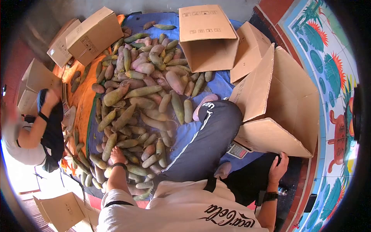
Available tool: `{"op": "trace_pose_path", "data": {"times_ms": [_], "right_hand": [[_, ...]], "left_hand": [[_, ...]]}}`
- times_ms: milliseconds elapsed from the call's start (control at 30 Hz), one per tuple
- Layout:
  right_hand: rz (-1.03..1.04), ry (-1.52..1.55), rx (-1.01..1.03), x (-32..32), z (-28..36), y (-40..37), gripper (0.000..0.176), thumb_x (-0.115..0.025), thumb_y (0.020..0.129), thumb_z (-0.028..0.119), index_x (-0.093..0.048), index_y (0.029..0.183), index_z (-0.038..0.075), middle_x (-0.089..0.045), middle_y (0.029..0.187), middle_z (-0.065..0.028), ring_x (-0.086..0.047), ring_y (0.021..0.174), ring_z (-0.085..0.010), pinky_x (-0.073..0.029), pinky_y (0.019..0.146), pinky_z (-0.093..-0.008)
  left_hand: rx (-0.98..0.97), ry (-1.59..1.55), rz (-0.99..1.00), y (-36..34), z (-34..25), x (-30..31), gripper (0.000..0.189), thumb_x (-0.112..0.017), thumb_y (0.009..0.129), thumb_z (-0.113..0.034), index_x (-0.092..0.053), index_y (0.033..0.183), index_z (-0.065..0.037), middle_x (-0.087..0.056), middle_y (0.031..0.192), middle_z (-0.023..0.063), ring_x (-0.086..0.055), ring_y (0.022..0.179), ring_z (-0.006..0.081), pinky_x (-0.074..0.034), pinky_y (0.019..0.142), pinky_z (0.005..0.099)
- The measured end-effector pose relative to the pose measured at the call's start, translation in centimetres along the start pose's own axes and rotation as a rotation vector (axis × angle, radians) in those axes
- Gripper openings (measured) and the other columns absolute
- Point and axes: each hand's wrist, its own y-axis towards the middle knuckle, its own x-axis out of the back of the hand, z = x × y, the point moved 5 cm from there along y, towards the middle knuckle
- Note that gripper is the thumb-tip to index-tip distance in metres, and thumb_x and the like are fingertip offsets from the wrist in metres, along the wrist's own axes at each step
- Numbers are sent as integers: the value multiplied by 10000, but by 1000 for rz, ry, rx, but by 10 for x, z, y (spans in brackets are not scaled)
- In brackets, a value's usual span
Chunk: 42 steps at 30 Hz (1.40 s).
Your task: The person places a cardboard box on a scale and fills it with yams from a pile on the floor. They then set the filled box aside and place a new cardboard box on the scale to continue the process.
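Observation:
A large heap of long green and pinkish roots (145,91), which look like radishes, covers the blue sheet in front of me. My left hand (117,156) reaches down into the near side of the heap. Its fingers curl against a green radish (109,147); the fingertips are partly hidden. On my right, a big open cardboard box (295,104) lies tilted, its mouth facing the heap. My right hand (277,170) is at the lower edge of its near flap (274,137), gripping that edge between thumb and fingers.
Another open carton (208,36) stands at the back, beside a leaning carton (251,52). More boxes (94,36) are at the back left. Another person (34,127) crouches at the left by an orange sheet (85,96). A calculator (238,150) lies by my knee.

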Motion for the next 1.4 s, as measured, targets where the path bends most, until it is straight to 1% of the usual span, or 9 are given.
{"op": "trace_pose_path", "data": {"times_ms": [233,533,667,800,867,967,1200,1333,1400], "right_hand": [[16,14,-29,-1,-2,-1,285,-559,866,66,-525,1134,-27,-554,1107,-215,-540,1028,-385,-439,896,-424],[2,8,-17,1,5,3,273,-555,866,72,-536,1121,-24,-553,1101,-218,-535,1029,-387,-432,904,-434],[-2,19,-15,4,10,5,279,-557,859,71,-539,1121,-22,-550,1097,-217,-533,1021,-386,-433,901,-433],[-23,25,-8,4,11,5,290,-560,853,71,-540,1127,-22,-547,1098,-217,-529,1024,-387,-430,904,-432],[-11,39,-28,2,10,5,300,-567,845,70,-542,1130,-21,-545,1101,-218,-528,1031,-387,-428,907,-433],[-17,63,-44,3,8,4,301,-572,842,72,-545,1126,-22,-547,1099,-219,-528,1030,-388,-429,904,-434],[-57,98,-46,8,11,3,298,-577,837,70,-546,1118,-27,-552,1093,-213,-531,1030,-382,-430,899,-436],[-70,101,-54,6,7,0,302,-581,831,68,-549,1118,-25,-554,1099,-208,-532,1028,-378,-430,897,-436],[-83,103,-48,6,7,0,304,-583,830,68,-550,1118,-24,-554,1100,-208,-532,1027,-377,-430,897,-435]], "left_hand": [[27,61,-137,-5,6,-6,252,-613,850,-335,-600,1019,-148,-474,1156,82,-518,1065,261,-513,820,368],[-11,134,-19,-8,-2,-6,333,-644,828,-258,-537,1097,-95,-537,1113,72,-560,1046,254,-518,835,343],[-91,123,-26,-7,0,-1,285,-575,848,-216,-564,1094,-72,-545,1130,104,-561,1057,254,-515,854,329],[-279,212,25,-9,-30,25,453,-669,769,-281,-552,1143,-53,-537,1148,141,-558,1059,279,-494,888,348],[-228,-43,30,-37,-58,84,614,-756,665,-344,-546,1155,-40,-543,1141,170,-558,1060,316,-484,895,373],[-290,-346,-33,-31,-84,100,703,-795,601,-391,-542,1141,-18,-573,1077,194,-571,1041,334,-485,881,382],[-651,-959,-395,-97,-180,225,573,-802,617,-255,-531,1052,4,-572,1004,184,-558,968,359,-466,837,410],[-874,-1181,-568,-164,-210,327,544,-788,647,-173,-525,1083,19,-561,987,149,-569,943,245,-463,830,350],[-996,-1316,-647,-195,-219,367,593,-806,594,-155,-510,1084,-1,-535,992,158,-556,925,312,-460,827,395]]}}
